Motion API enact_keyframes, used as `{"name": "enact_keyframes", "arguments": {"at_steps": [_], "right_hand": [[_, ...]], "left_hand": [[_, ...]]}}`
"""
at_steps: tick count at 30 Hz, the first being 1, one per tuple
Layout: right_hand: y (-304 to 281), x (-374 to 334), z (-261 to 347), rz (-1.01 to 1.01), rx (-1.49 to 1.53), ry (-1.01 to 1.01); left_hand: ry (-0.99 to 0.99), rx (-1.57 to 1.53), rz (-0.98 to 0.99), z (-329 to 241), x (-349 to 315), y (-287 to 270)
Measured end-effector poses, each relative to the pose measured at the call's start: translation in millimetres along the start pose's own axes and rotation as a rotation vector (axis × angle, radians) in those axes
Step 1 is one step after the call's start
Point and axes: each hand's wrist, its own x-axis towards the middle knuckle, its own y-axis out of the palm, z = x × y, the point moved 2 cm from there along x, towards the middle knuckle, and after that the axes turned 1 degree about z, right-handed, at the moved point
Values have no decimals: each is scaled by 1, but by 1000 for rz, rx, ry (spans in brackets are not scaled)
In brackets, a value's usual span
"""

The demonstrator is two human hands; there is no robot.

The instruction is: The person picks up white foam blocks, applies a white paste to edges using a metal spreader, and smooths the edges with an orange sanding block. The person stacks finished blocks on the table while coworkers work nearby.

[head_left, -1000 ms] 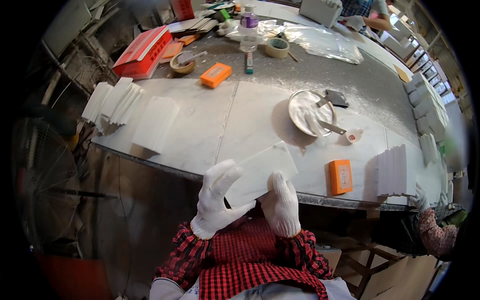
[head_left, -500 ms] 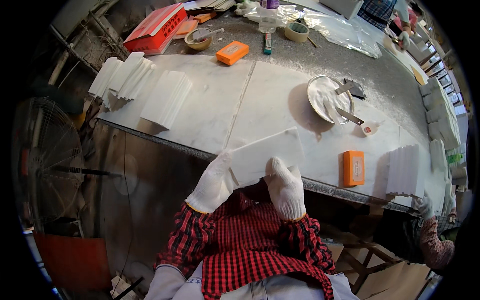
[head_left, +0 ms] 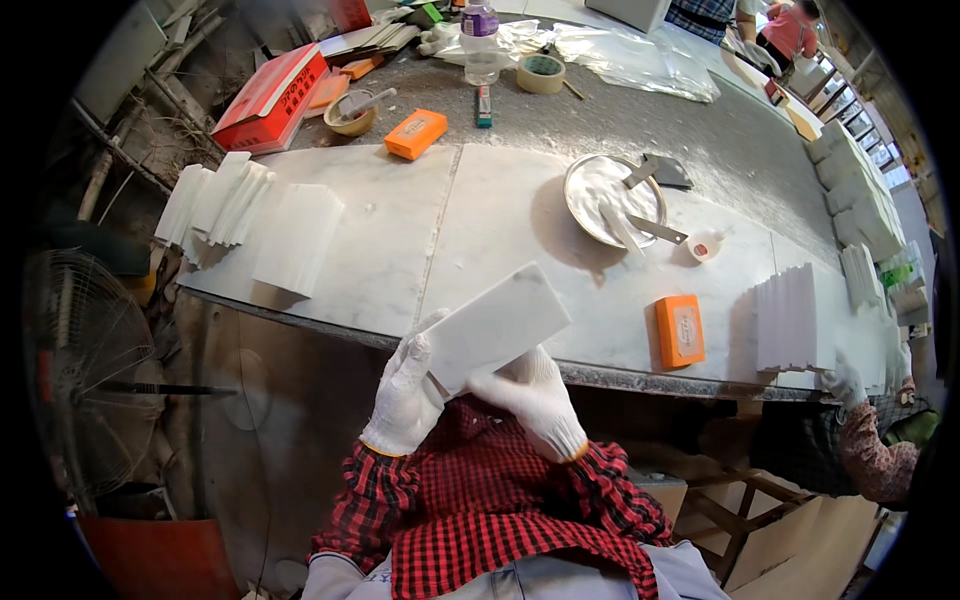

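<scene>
A white rectangular stone tile (head_left: 500,325) is tilted above the table's front edge. My left hand (head_left: 400,400), in a white knit glove, grips its lower left end. A small grey-brown edge shows beside those fingers; what it is I cannot make out. My right hand (head_left: 540,405), gloved too, holds the tile's lower edge, with some fingers hidden behind it. Beyond the tile, a metal bowl (head_left: 572,212) of white paste holds flat metal blades, one lying across the rim. An orange box (head_left: 680,332) lies to the right of my hands.
Stacked white tiles (head_left: 300,235) stand at the left, and another stack (head_left: 785,320) at the right. A second orange box (head_left: 416,134), a tape roll (head_left: 541,73), a bottle (head_left: 481,45) and a red carton (head_left: 270,100) lie farther back. A co-worker's gloved hand (head_left: 846,382) is at the right.
The tile has come down and left and turned more steeply. My right hand has slid from its face to its lower edge. The whole view has shifted slightly.
</scene>
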Motion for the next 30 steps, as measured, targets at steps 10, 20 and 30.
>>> {"name": "enact_keyframes", "arguments": {"at_steps": [10, 20, 30], "right_hand": [[-41, -13, 52, -156, 44, 5], [-59, -1, 34, -278, 143, -88], [-47, 4, 24, -346, 239, -190]], "left_hand": [[-127, -17, 110, -11, 12, 8], [-79, 559, 146, -36, 25, 23], [780, 1918, 210, -48, 66, 111]]}}
